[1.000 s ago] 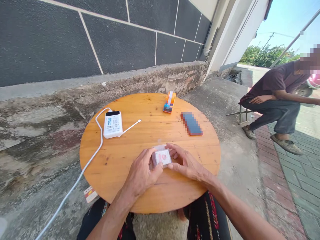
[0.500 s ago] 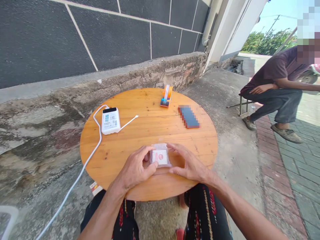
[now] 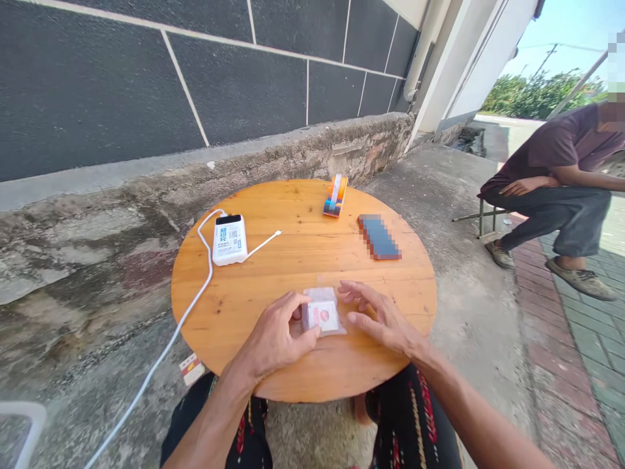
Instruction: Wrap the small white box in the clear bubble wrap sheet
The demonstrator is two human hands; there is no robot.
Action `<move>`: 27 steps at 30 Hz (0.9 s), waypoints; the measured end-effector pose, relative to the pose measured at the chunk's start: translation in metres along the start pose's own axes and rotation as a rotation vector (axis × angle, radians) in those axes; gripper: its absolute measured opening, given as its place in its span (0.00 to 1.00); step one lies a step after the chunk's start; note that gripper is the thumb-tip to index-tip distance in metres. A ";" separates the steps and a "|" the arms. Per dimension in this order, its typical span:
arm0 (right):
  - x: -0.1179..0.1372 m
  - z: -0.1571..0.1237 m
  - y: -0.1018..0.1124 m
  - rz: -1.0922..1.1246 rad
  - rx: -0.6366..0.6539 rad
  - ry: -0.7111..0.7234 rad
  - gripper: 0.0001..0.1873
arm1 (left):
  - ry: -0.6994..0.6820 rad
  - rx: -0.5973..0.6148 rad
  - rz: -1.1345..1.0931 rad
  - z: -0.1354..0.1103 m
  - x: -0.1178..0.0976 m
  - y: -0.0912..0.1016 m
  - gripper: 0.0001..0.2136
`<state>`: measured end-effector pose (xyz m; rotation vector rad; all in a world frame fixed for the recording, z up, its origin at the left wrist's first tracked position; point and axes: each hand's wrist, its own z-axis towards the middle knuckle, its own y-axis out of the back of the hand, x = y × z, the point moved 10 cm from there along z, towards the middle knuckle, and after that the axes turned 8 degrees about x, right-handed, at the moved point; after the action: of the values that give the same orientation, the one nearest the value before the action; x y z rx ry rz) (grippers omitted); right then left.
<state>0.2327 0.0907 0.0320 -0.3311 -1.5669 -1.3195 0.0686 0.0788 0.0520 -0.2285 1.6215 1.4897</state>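
A small white box with red print (image 3: 324,316), in a clear plastic wrapper, lies on the round wooden table (image 3: 312,384) near its front edge. My left hand (image 3: 280,332) grips the box at its left side, thumb at the near corner and fingers at the far one. To the right of the box is my right hand (image 3: 378,316), open, with its fingers apart and slightly curled. A flap of the clear wrapper spreads out beyond the box's far side.
Farther back stand an orange tape dispenser (image 3: 336,195) and a phone (image 3: 379,237). A white power bank (image 3: 230,241) with a white cable (image 3: 195,296) sits at the left. Beyond the table runs a dark tiled wall (image 3: 244,71). A seated person (image 3: 551,169) is at the right.
My right hand has drawn away to the right from the box, and its fingers have shifted. The left hand keeps its place at the box. The whole view has shifted slightly.
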 end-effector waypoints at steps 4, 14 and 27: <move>-0.026 0.028 0.020 0.019 -0.117 -0.165 0.13 | -0.013 -0.012 -0.019 0.001 -0.001 0.001 0.13; -0.014 0.102 0.004 -0.253 0.064 -0.267 0.09 | -0.054 -0.045 -0.037 0.001 -0.002 0.003 0.13; -0.002 0.105 -0.016 -0.257 0.304 -0.229 0.06 | -0.055 -0.024 -0.041 -0.001 0.000 0.003 0.13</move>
<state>0.1681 0.1752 0.0329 -0.0940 -2.0272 -1.2410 0.0657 0.0789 0.0538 -0.2306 1.5473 1.4720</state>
